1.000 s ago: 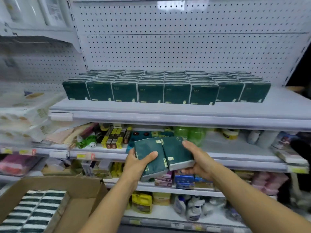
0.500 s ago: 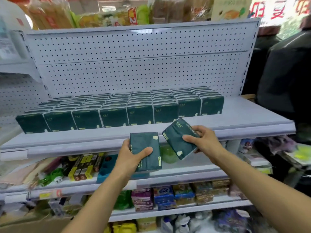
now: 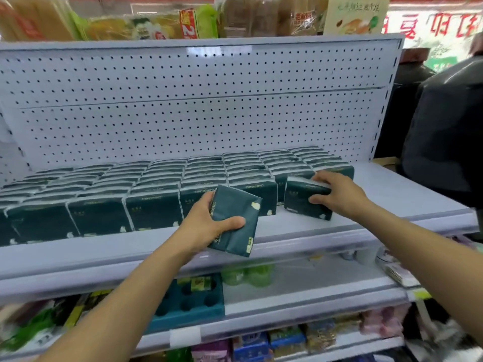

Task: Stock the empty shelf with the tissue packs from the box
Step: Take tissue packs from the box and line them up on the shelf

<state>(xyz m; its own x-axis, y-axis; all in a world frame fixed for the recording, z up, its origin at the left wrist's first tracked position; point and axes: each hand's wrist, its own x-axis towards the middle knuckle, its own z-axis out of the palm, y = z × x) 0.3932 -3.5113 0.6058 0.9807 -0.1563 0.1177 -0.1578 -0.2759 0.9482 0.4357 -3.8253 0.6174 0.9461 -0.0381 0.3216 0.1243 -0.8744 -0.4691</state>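
Nearest: left hand (image 3: 206, 226), grip clenched round a dark green tissue pack (image 3: 236, 222), held tilted above the front lip of the shelf (image 3: 392, 194), at 6 o'clock of the stocked rows. Farther, at 2 o'clock from it: right hand (image 3: 337, 194), grip grasping a second pack (image 3: 304, 202) standing on the shelf, just beside the rows of packs (image 3: 156, 184). Behind, at 12 o'clock: pegboard (image 3: 198, 113).

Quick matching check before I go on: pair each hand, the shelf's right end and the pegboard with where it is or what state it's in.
1. left hand
2. right hand
3. shelf's right end
4. pegboard

a. bare
b. behind the rows
c. sets a pack on the shelf
d. holds a tilted pack before the front row

Pairs: 1-d, 2-c, 3-a, 4-b
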